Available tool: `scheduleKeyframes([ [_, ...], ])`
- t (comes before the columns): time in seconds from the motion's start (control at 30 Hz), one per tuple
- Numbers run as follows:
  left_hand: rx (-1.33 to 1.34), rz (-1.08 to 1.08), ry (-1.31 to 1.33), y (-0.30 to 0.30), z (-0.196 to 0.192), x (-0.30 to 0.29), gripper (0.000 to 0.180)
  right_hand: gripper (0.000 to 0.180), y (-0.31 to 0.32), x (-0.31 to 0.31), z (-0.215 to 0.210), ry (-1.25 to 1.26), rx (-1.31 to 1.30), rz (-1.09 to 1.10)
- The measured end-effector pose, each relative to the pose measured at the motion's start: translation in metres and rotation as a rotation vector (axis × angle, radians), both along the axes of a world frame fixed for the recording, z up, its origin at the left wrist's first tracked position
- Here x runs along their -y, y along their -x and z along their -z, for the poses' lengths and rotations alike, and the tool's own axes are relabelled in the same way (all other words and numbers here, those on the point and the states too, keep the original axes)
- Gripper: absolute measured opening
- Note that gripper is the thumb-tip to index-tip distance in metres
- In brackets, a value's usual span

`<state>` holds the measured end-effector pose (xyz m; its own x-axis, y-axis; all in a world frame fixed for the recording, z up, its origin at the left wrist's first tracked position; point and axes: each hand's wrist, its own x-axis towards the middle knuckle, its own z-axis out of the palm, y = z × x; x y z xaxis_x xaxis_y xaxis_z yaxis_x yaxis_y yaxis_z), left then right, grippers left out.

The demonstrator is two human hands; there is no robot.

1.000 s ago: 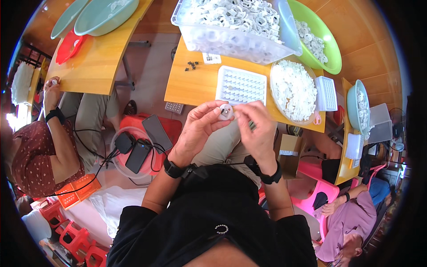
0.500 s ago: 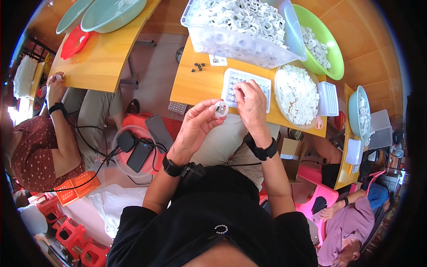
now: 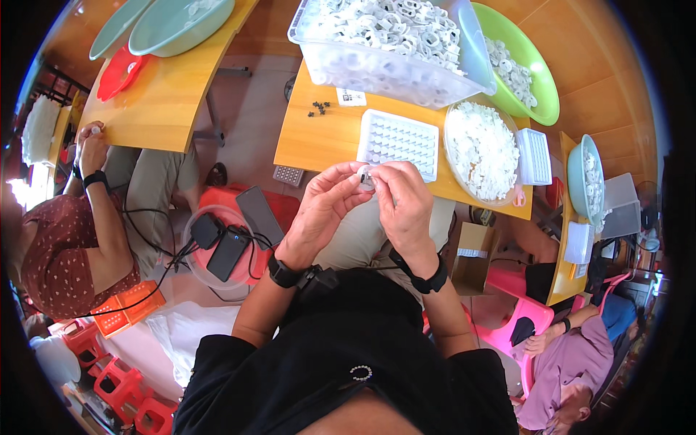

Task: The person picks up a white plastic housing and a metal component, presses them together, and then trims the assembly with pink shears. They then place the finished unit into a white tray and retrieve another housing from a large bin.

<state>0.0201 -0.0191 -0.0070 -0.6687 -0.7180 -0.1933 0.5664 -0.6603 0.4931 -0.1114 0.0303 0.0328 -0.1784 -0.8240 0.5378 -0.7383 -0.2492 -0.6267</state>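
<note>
Between my hands, above my lap at the table's near edge, is a small round white plastic part [image 3: 364, 174] with a dark spot in it. My left hand [image 3: 326, 203] pinches this part between thumb and fingers. My right hand [image 3: 404, 206] is closed, its thumb and fingertips meeting the part's right side; anything small inside that pinch is hidden. Just beyond my hands, a white tray [image 3: 399, 142] with rows of small pieces lies on the wooden table [image 3: 308, 138].
Behind the tray stands a clear bin [image 3: 391, 72] of white parts, beside a green basin [image 3: 547, 101]. A round container [image 3: 482, 152] of white pieces and another tray [image 3: 535, 158] are at the right. Small black pieces [image 3: 319, 109] lie left. Co-workers sit on both sides.
My right hand has come down and left from over the tray to the round part in my left hand. The tray's rows are now uncovered.
</note>
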Motion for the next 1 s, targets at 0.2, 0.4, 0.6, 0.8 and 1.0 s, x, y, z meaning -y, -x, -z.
scheduleKeyframes([
  [0.2,0.02,-0.01,0.015,0.001,-0.001,-0.002,0.019,0.017,0.001,-0.007,0.003,-0.014,0.039,0.002],
  [0.4,0.001,0.008,0.069,0.003,-0.002,-0.006,0.02,0.018,0.001,-0.009,-0.001,0.035,0.011,0.056],
  [0.6,0.032,-0.001,0.087,0.003,-0.004,-0.007,0.021,0.018,0.003,-0.011,0.001,0.021,0.008,0.022],
  [0.8,0.037,0.013,0.103,0.001,-0.006,-0.006,0.021,0.018,0.005,-0.013,-0.004,-0.079,0.276,0.003],
  [1.0,0.065,0.007,0.12,0.003,-0.011,-0.006,0.019,0.017,0.009,-0.013,-0.008,-0.092,0.207,-0.016],
])
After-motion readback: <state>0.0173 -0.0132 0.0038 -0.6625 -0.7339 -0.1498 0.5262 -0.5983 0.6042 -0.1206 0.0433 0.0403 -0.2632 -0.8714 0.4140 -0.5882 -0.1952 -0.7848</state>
